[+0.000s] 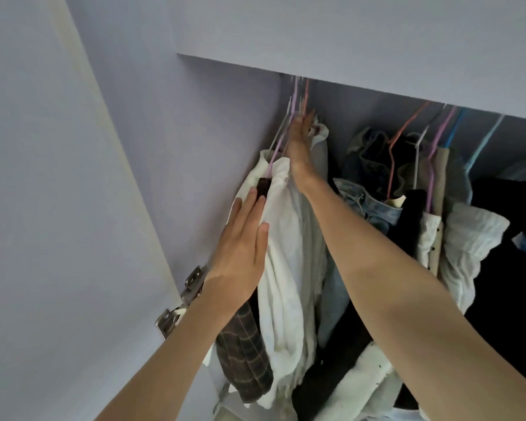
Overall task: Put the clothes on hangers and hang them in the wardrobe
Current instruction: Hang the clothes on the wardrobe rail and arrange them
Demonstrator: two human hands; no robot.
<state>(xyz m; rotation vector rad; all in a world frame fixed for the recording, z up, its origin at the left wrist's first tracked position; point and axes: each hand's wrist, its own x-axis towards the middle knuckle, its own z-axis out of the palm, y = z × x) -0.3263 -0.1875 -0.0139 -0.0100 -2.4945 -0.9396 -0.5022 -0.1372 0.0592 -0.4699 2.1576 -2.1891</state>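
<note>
With the white shirt [283, 253] pressed aside by the flat, open left hand [240, 238] and hanger necks [289, 123] reached by the blurred right hand [299, 138], grip undeterminable, a missed rail could have dropped it.

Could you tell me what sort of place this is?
Most likely the inside of a bedroom wardrobe: clothes such as a white shirt hang on coloured hangers, and a metal door hinge shows at the left.

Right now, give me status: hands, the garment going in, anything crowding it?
Left hand flat against white shirt. Right hand up at the hanger hooks, grip unclear through blur. Plaid garment at left, jeans packed close at right.
</note>
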